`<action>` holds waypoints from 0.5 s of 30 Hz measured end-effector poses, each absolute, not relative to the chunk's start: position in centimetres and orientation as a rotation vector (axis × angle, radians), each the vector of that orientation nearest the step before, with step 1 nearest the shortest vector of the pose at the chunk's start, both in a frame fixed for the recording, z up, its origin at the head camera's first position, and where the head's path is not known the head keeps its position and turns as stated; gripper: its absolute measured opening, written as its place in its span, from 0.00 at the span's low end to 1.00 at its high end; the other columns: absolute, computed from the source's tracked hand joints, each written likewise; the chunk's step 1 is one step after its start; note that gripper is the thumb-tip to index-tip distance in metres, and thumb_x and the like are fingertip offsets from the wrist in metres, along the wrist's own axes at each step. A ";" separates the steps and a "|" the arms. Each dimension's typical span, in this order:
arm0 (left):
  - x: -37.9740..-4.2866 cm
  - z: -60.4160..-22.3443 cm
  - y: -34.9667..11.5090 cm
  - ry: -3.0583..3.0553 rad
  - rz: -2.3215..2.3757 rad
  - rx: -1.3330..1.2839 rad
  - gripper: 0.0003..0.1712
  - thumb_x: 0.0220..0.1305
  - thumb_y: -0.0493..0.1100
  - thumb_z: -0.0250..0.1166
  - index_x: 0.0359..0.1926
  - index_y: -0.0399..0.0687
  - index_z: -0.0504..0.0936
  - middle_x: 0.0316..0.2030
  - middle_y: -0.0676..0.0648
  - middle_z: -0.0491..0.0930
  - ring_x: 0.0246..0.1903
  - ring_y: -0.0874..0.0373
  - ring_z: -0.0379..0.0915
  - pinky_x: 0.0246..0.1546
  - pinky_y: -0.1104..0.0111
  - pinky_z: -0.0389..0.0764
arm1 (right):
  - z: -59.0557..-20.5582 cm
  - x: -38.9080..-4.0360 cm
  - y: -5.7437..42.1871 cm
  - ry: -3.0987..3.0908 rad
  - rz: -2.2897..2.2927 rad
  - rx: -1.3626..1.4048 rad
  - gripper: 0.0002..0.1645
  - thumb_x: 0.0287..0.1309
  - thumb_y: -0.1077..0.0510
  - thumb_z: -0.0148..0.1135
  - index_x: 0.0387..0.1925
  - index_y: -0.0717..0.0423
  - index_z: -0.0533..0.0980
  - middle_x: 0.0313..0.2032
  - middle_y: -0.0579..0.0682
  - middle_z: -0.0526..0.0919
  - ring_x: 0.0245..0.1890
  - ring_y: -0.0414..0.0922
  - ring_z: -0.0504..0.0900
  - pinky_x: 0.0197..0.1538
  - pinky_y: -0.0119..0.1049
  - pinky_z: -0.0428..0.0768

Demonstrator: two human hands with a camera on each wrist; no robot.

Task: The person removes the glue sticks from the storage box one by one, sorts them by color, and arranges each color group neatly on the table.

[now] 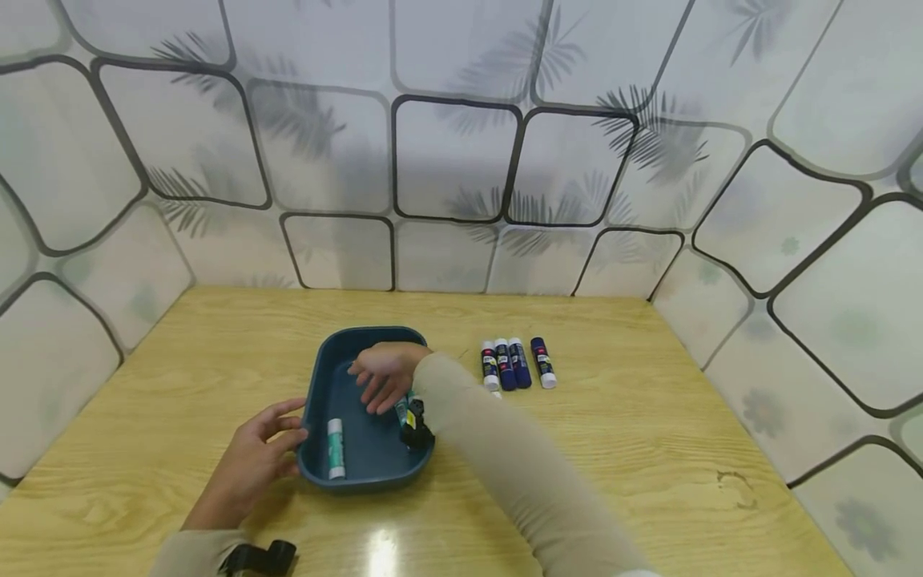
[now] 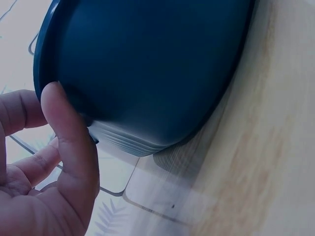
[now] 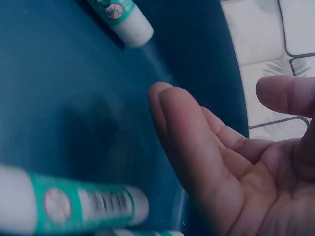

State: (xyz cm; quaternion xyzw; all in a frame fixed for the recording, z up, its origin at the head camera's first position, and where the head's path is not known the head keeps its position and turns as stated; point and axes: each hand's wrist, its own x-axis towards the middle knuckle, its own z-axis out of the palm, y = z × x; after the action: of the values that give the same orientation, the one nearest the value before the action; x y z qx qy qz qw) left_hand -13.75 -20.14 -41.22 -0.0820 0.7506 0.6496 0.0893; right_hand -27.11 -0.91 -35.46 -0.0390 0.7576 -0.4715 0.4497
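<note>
A dark blue plastic bin (image 1: pixel 375 473) stands on the table. My left hand (image 1: pixel 263 449) touches its left rim from outside, the thumb (image 2: pixel 69 128) against the outer wall. Over the bin's inside hovers my right hand (image 1: pixel 385 373), palm tilted, fingers loosely bent, holding nothing. One green-and-white glue stick (image 1: pixel 336 449) lies near the bin's left wall. Another glue stick (image 1: pixel 401 410) is partly covered by the right wrist. In the right wrist view, one glue stick (image 3: pixel 130 22) lies beyond the fingertips, a second (image 3: pixel 83 204) lies nearer, and an edge of a third shows below.
Right of the bin lie several dark blue and white glue sticks (image 1: pixel 506 365), one (image 1: pixel 543 362) set slightly apart. A small white end (image 1: pixel 497 394) peeks out beside the right sleeve. A patterned wall (image 1: pixel 447 160) surrounds the back and sides of the wooden table (image 1: pixel 649 449).
</note>
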 end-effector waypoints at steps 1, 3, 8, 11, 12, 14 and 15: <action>-13.7 -41.3 -20.2 2.228 1.934 -0.243 0.30 0.71 0.35 0.53 0.71 0.42 0.59 0.55 0.37 0.65 0.38 0.57 0.71 0.30 0.63 0.80 | -35.6 -27.1 -1.2 1.873 -1.156 -0.085 0.25 0.69 0.51 0.52 0.55 0.68 0.72 0.40 0.65 0.81 0.37 0.57 0.83 0.41 0.46 0.82; -13.7 -41.4 -20.2 2.220 1.938 -0.248 0.30 0.71 0.35 0.53 0.71 0.42 0.58 0.55 0.37 0.65 0.37 0.57 0.72 0.30 0.63 0.80 | -36.0 -26.9 -1.9 1.882 -1.137 -0.063 0.23 0.67 0.52 0.53 0.51 0.69 0.73 0.38 0.65 0.81 0.36 0.57 0.83 0.41 0.47 0.82; -13.8 -41.5 -20.3 2.219 1.937 -0.250 0.30 0.71 0.34 0.53 0.72 0.42 0.58 0.55 0.37 0.66 0.36 0.57 0.73 0.29 0.64 0.80 | -36.6 -26.5 -3.2 1.904 -1.083 -0.006 0.21 0.65 0.52 0.55 0.45 0.69 0.74 0.35 0.65 0.81 0.33 0.57 0.83 0.44 0.48 0.82; -13.8 -41.4 -20.3 2.217 1.936 -0.249 0.30 0.71 0.35 0.53 0.72 0.42 0.58 0.55 0.37 0.66 0.37 0.57 0.72 0.30 0.64 0.80 | -37.0 -26.3 -3.8 1.905 -1.056 0.022 0.20 0.65 0.53 0.57 0.44 0.69 0.75 0.35 0.65 0.81 0.32 0.57 0.83 0.45 0.48 0.82; -13.8 -41.4 -20.3 2.216 1.937 -0.244 0.30 0.71 0.35 0.53 0.72 0.42 0.58 0.55 0.37 0.66 0.37 0.57 0.72 0.30 0.64 0.80 | -37.1 -26.2 -3.9 1.906 -1.050 0.028 0.19 0.64 0.53 0.57 0.43 0.69 0.75 0.34 0.65 0.81 0.32 0.57 0.83 0.46 0.47 0.82; -13.8 -41.4 -20.4 2.211 1.944 -0.239 0.31 0.71 0.35 0.53 0.72 0.41 0.58 0.55 0.37 0.66 0.37 0.57 0.72 0.29 0.64 0.80 | -37.3 -26.1 -4.1 1.909 -1.036 0.031 0.18 0.64 0.54 0.58 0.42 0.69 0.75 0.34 0.65 0.82 0.32 0.56 0.83 0.45 0.47 0.82; -13.8 -41.4 -20.3 2.209 1.947 -0.236 0.31 0.71 0.35 0.53 0.72 0.41 0.58 0.55 0.37 0.66 0.37 0.57 0.72 0.29 0.64 0.80 | -37.4 -26.0 -4.2 1.909 -1.032 0.031 0.18 0.64 0.54 0.58 0.42 0.68 0.75 0.34 0.65 0.82 0.31 0.56 0.83 0.45 0.46 0.82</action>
State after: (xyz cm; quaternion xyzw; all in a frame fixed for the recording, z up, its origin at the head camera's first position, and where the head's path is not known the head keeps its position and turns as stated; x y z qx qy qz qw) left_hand -13.80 -20.34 -41.39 -0.0794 0.7446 0.6561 0.0937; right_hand -26.01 -4.24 -37.43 0.0128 0.7779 -0.4204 0.4669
